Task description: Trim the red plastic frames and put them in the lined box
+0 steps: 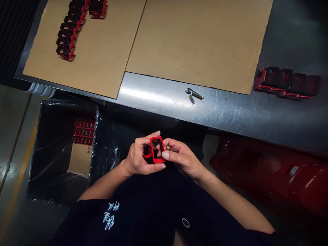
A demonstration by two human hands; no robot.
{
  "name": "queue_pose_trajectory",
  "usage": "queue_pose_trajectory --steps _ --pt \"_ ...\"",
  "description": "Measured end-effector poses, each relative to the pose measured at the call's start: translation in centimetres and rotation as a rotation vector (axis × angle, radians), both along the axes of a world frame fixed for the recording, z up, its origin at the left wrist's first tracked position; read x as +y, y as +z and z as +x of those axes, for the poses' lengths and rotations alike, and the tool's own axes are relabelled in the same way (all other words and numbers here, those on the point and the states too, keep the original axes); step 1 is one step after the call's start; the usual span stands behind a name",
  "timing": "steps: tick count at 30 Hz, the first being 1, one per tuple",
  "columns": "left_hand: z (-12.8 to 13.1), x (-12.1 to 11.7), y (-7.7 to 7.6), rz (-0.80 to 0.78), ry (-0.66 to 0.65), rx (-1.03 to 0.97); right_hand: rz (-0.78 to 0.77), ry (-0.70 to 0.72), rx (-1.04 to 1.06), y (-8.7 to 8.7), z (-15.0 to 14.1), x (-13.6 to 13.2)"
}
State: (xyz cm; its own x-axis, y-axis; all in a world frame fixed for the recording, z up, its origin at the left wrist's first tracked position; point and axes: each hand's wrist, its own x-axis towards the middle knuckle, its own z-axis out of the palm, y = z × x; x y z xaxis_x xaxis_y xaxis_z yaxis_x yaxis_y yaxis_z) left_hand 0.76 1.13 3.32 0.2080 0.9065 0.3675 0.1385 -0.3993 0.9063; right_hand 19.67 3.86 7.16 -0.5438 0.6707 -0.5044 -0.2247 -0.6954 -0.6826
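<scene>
Both hands meet over my lap, below the table's front edge, around a small red rectangular plastic frame (157,149) with a dark opening. My left hand (139,158) wraps its fingers round the frame's left and lower side. My right hand (181,158) pinches the frame's right edge with thumb and fingers. A curved red strip of plastic sticks out on the frame's left, by my left palm.
A steel table (230,112) carries two cardboard sheets (200,41). Rows of red and black parts (68,34) lie at the far left, another row (287,83) at the right. Small metal clippers (194,94) lie near the edge. A lined bin (61,150) with red parts stands left; a red bag (269,171) sits right.
</scene>
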Motion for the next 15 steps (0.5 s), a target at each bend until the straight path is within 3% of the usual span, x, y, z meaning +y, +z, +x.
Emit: queue_pose_trajectory --steps 11,15 --pt "-0.43 0.44 0.51 0.016 -0.048 0.015 -0.105 -0.135 0.020 0.17 0.03 0.01" --pt "-0.56 0.52 0.87 -0.016 -0.051 0.026 -0.007 -0.157 -0.040 -0.06 0.12 -0.04"
